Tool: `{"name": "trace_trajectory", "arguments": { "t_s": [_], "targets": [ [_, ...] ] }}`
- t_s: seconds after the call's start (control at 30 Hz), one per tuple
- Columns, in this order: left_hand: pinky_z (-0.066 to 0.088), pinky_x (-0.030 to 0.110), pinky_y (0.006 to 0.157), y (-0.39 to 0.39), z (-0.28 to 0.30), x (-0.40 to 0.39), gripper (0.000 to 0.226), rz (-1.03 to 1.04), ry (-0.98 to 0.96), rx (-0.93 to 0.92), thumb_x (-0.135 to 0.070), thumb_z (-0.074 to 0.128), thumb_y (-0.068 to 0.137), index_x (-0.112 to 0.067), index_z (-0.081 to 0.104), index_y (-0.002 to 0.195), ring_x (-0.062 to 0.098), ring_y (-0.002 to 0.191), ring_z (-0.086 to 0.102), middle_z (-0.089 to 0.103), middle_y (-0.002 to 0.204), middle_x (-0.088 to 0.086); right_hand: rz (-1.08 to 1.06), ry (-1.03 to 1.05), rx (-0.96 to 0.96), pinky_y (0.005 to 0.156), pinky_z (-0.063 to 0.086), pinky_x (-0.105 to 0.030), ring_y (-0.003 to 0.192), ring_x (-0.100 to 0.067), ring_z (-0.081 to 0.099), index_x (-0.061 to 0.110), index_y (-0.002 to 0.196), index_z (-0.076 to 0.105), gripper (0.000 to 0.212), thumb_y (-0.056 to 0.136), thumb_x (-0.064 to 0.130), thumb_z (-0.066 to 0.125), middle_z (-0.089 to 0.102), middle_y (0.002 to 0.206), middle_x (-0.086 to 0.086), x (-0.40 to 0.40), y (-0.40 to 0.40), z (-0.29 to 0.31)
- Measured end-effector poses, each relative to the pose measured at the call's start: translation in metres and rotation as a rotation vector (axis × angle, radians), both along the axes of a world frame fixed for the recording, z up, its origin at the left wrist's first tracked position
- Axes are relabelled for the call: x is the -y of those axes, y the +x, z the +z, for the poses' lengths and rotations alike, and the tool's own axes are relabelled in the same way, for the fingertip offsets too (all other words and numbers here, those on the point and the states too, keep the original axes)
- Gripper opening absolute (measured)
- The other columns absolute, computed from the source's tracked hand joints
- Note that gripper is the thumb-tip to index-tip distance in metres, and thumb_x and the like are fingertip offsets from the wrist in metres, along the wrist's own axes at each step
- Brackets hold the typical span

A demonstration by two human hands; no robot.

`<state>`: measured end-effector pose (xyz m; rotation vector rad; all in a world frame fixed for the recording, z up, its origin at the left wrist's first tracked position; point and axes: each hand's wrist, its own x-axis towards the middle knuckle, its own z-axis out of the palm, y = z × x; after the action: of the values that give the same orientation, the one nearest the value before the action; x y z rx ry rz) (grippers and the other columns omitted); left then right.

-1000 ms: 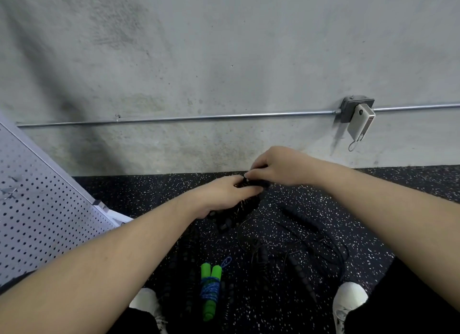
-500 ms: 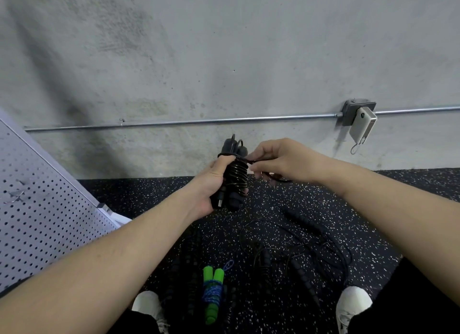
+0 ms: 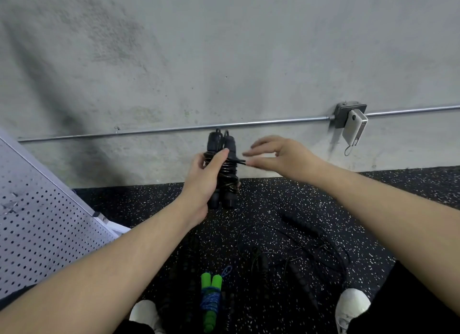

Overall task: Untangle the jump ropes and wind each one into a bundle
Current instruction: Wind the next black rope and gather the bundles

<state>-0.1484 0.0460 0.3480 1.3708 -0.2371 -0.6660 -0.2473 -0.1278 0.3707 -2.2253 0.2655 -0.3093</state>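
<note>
Hands meet in front of a concrete wall [image 3: 224, 47], above a black speckled rubber floor [image 3: 261, 201]. The left hand [image 3: 204, 181] has its grip wrapped round a black jump rope bundle [image 3: 225, 169]: two black handles stand upright side by side with the cord coiled tightly about their middle, thumb laid across the coils, fingers hidden behind. The right hand [image 3: 281, 154] sits just beside the bundle with fingers straight and loosely spread; its fingertips [image 3: 249, 162] touch the short cord end that sticks out of the coils toward it, and whether it pinches that end cannot be told. Down on the floor near the lower edge of the view, between two white shoes [image 3: 352, 306], lies a green-handled jump rope bundle [image 3: 211, 301], its blue cord wound around the paired green handles. To its right a loose black jump rope tangle [image 3: 298, 254] spreads in loops over the floor, several ribbed black handles lying within it. A metal conduit [image 3: 174, 130] runs along the wall to a junction box [image 3: 347, 113], where a white power bank [image 3: 354, 128] hangs. A grey perforated panel [image 3: 42, 209] leans in at the left edge.
</note>
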Motion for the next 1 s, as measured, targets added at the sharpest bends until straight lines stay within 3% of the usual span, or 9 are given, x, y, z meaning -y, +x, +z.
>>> {"name": "trace_trajectory", "arguments": {
  "t_s": [0.13,0.23,0.33,0.4,0.57,0.7,0.8,0.9,1.0],
  "targets": [
    [0.058,0.034,0.062,0.01,0.003,0.0,0.028,0.179,-0.089,0.085,-0.034,0.071,0.095,-0.022,0.053,0.113,0.021,0.074,0.07,0.072,0.094,0.007,-0.317,0.061,-0.024,0.091,0.048,-0.03,0.11,-0.011,0.057,0.029,0.142,0.051,0.05,0.096,0.047,0.061,0.055,0.127,0.009,-0.007,0.005,-0.003],
    [0.059,0.029,0.065,0.015,0.004,-0.003,0.025,0.205,-0.063,0.225,-0.028,0.07,0.096,-0.027,0.051,0.112,0.015,0.082,0.068,0.067,0.101,0.004,-0.338,0.314,-0.208,0.081,0.06,-0.037,0.103,-0.016,0.063,0.018,0.145,0.046,0.054,0.1,0.044,0.056,0.059,0.127,0.0,-0.014,0.008,-0.005],
    [0.061,0.034,0.076,0.015,0.0,-0.004,0.028,0.152,-0.038,0.326,-0.022,0.072,0.095,-0.028,0.051,0.113,0.01,0.084,0.068,0.067,0.102,0.001,-0.334,0.684,-0.292,0.075,0.063,-0.04,0.098,-0.026,0.069,0.008,0.134,0.053,0.049,0.101,0.044,0.055,0.067,0.116,-0.009,-0.016,0.011,-0.005],
    [0.057,0.031,0.081,0.013,-0.002,-0.005,0.03,0.095,-0.002,0.38,-0.021,0.074,0.093,-0.029,0.053,0.112,0.007,0.089,0.068,0.067,0.103,-0.001,-0.353,0.768,-0.332,0.071,0.063,-0.04,0.093,-0.029,0.072,0.004,0.125,0.055,0.048,0.1,0.046,0.054,0.07,0.111,-0.013,-0.015,0.012,-0.005],
    [0.057,0.037,0.09,0.004,-0.01,-0.006,0.03,-0.052,0.049,0.4,-0.022,0.075,0.091,-0.033,0.055,0.111,0.021,0.104,0.069,0.066,0.108,0.002,-0.363,0.975,-0.39,0.059,0.061,-0.036,0.089,-0.03,0.072,0.0,0.124,0.049,0.055,0.097,0.048,0.059,0.068,0.114,-0.019,-0.017,0.015,-0.01],
    [0.059,0.034,0.084,-0.001,-0.014,-0.004,0.027,-0.135,0.076,0.412,-0.021,0.075,0.092,-0.035,0.058,0.108,0.017,0.097,0.069,0.067,0.108,0.007,-0.376,1.054,-0.214,0.06,0.061,-0.03,0.072,-0.021,0.071,0.002,0.106,0.061,0.034,0.096,0.034,0.065,0.072,0.093,-0.011,-0.02,0.023,-0.017],
    [0.062,0.042,0.083,-0.003,-0.014,-0.003,0.02,-0.15,0.098,0.417,-0.024,0.072,0.094,-0.036,0.06,0.103,0.015,0.089,0.069,0.068,0.1,0.002,-0.321,1.05,-0.105,0.06,0.058,-0.027,0.066,-0.016,0.069,0.012,0.088,0.07,0.022,0.095,0.032,0.066,0.073,0.08,-0.003,-0.024,0.027,-0.018],
    [0.062,0.037,0.079,-0.003,-0.014,-0.003,0.018,-0.155,0.112,0.423,-0.024,0.07,0.095,-0.034,0.059,0.105,0.009,0.083,0.069,0.067,0.095,-0.002,-0.313,1.058,-0.044,0.063,0.057,-0.026,0.065,-0.014,0.068,0.012,0.088,0.07,0.017,0.094,0.027,0.067,0.072,0.077,-0.002,-0.024,0.029,-0.016],
    [0.06,0.03,0.063,-0.007,-0.012,-0.004,0.017,-0.16,0.087,0.319,-0.023,0.065,0.099,-0.027,0.057,0.114,0.01,0.069,0.07,0.067,0.092,0.001,-0.368,1.057,-0.021,0.072,0.06,-0.029,0.071,-0.017,0.07,0.003,0.091,0.07,0.011,0.093,0.014,0.068,0.074,0.083,-0.009,-0.02,0.028,-0.014]
  ]
}}
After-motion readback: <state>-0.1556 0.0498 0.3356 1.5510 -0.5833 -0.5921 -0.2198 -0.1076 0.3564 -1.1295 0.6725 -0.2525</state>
